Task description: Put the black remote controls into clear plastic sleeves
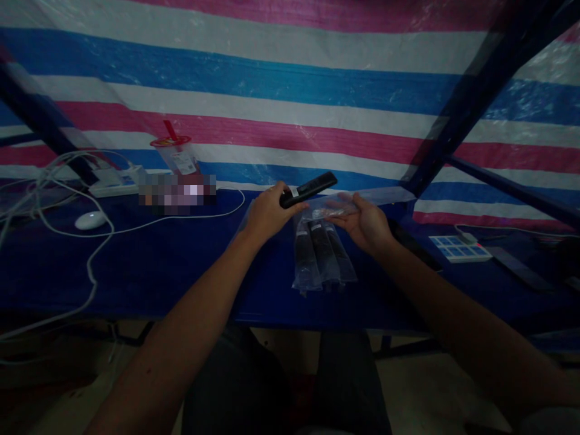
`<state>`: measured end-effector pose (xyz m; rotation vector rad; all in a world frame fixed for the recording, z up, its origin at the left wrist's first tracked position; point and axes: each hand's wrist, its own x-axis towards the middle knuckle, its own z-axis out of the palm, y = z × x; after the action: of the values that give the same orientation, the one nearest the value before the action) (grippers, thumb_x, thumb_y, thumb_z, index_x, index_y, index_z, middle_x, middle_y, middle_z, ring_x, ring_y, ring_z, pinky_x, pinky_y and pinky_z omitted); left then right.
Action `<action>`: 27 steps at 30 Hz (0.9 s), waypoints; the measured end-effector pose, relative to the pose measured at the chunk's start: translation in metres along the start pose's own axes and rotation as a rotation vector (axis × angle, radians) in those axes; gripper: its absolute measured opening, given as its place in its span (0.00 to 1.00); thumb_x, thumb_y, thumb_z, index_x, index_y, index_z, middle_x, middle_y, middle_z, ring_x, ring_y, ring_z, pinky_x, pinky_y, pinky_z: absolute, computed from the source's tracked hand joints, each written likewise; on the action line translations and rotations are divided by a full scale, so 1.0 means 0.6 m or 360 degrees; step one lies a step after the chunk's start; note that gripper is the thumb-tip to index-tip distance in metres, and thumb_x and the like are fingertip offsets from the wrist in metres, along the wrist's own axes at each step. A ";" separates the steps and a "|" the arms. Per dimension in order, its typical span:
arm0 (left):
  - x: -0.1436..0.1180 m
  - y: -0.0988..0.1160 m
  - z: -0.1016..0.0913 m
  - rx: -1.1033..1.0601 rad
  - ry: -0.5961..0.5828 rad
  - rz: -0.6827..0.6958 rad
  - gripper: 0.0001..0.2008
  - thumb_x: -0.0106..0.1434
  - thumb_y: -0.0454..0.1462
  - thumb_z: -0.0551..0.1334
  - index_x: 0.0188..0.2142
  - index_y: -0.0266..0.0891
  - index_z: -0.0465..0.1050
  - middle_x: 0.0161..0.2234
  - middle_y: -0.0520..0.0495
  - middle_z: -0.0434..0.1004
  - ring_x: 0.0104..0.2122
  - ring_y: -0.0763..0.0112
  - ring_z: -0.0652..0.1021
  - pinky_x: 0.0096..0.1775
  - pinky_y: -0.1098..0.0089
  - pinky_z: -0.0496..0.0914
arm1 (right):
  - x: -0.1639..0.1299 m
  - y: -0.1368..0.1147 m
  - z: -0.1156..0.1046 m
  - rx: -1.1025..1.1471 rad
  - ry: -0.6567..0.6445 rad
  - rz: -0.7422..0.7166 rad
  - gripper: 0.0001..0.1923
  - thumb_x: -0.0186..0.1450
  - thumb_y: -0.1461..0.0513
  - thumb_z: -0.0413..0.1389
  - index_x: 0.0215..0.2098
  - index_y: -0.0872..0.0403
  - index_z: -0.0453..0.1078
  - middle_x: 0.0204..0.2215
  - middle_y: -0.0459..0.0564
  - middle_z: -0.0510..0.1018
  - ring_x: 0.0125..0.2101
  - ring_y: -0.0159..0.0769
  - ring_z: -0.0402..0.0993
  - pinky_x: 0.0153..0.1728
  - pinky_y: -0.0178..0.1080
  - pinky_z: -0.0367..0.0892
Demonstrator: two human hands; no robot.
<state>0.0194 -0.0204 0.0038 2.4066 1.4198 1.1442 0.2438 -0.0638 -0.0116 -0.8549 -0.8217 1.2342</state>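
Nearest the camera, both forearms reach out over the blue tabletop (149,266). The left hand (267,212) has its grip closed around the near end of a black remote control (309,188), which is held clear of the surface and angled up to the right. The right hand (365,222) is palm-up, its fingers pinching the mouth of a clear plastic bag (338,208); whether that mouth is fully open cannot be told in this light.

Step in hand, as judged: bagging the remote, with its far end just at the bag's mouth and not yet inside. The next move calls for the mouth to be held wide and the remote to be lined up lengthwise with the sleeve so it slides in without snagging the film.

Directly below the hands lie bagged remotes (322,254), side by side on the tabletop, touching one another. They sit under the work and do not block it.

Further out, left: a white mouse (90,220), loose white cables (90,266) and a white power strip (113,181). Behind them is a lidded drink cup (176,154) with a red straw. To the right is a small panel of blue squares (457,248), well apart from the hands. A dark frame strut (475,90) crosses the striped tarpaulin (290,78) at the back.
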 end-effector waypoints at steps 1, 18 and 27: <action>-0.002 0.005 0.001 0.0031 -0.0053 0.0058 0.25 0.60 0.57 0.65 0.43 0.40 0.70 0.39 0.43 0.79 0.40 0.59 0.77 0.41 0.63 0.68 | -0.005 0.006 0.007 0.0005 -0.0054 0.0014 0.16 0.69 0.49 0.53 0.42 0.52 0.70 0.40 0.56 0.82 0.39 0.45 0.82 0.44 0.52 0.78; -0.005 0.011 0.023 -0.0348 -0.0366 0.0133 0.15 0.62 0.49 0.66 0.39 0.41 0.72 0.38 0.47 0.78 0.39 0.64 0.77 0.42 0.62 0.69 | -0.022 0.027 0.019 0.0109 -0.0074 0.0066 0.09 0.63 0.61 0.64 0.39 0.51 0.70 0.35 0.47 0.81 0.36 0.37 0.81 0.44 0.46 0.78; 0.004 -0.001 0.006 -0.1068 -0.0827 -0.0590 0.11 0.64 0.44 0.67 0.35 0.40 0.74 0.25 0.45 0.76 0.23 0.70 0.75 0.27 0.63 0.69 | -0.025 0.023 0.021 0.0080 -0.0078 -0.0012 0.10 0.62 0.59 0.64 0.37 0.51 0.68 0.35 0.46 0.79 0.38 0.38 0.80 0.45 0.50 0.79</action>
<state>0.0222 -0.0171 0.0023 1.7016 1.0277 0.6778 0.2244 -0.0756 -0.0192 -0.7828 -0.8293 1.2683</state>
